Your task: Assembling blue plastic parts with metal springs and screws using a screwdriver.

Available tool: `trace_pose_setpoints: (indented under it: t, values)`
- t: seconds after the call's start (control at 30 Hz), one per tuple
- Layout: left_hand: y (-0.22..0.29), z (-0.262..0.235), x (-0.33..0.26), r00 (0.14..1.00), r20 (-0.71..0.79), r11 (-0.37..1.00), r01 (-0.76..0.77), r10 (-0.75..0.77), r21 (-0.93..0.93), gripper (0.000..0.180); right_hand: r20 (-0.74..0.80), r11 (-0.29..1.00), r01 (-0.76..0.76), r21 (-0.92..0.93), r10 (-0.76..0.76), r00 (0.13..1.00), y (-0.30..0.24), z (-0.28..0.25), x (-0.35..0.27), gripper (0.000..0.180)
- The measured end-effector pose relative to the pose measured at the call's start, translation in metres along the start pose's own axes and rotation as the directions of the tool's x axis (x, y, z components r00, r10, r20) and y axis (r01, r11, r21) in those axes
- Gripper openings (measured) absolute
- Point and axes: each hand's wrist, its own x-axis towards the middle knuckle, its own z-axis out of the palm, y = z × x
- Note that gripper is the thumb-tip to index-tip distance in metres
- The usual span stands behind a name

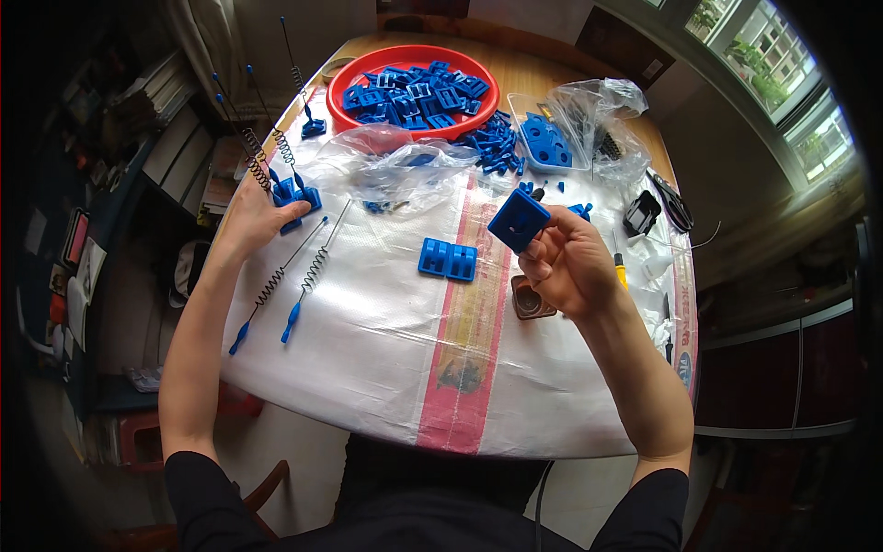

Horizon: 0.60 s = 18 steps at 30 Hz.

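Two hands work apart: your right hand (570,267) pinches a square blue block (518,221) raised off the bench (386,350), face tilted toward you; your left hand (258,213) closes on spring-antenna bases (296,195) at the bench edge. Loose spring rods (294,276), a blue slotted piece (448,258) and a crumpled bag (395,170) lie between.

My right hand (568,267) covers the back of the blue square block (519,220) and most of the small brown holder (531,299) just below it. Left of the block, my left hand (256,216) hides part of the blue spring bases (296,196). Behind the block, crumpled clear bags (395,161) blur their contents.
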Motion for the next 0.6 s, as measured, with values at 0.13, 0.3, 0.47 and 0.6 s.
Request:
trace_pose_setpoints:
  t: [0.13, 0.3, 0.47, 0.6]
  values:
    - [0.003, -0.028, -0.023, 0.994, 0.054, 0.988, 0.084, -0.092, 0.127, 0.069, 0.039, 1.0, 0.012, -0.013, -0.011, 0.999, -0.004, -0.009, -0.014, 0.018]
    - [0.05, -0.057, -0.087, 0.994, 0.095, 0.874, -0.008, 0.061, -0.485, 0.035, 0.098, 0.978, 0.083, -0.191, -0.065, 0.993, -0.008, -0.009, -0.026, 0.02]
    - [0.14, -0.015, -0.106, 0.81, 0.373, 0.522, 0.098, 0.452, -0.847, 0.052, 0.164, 0.649, 0.272, -0.711, -0.222, 0.961, 0.011, 0.008, -0.049, 0.021]
    - [0.176, 0.013, -0.101, 0.587, 0.567, 0.529, 0.261, 0.577, -0.808, 0.051, 0.227, 0.495, 0.377, -0.782, -0.338, 0.914, 0.018, 0.007, -0.06, 0.018]
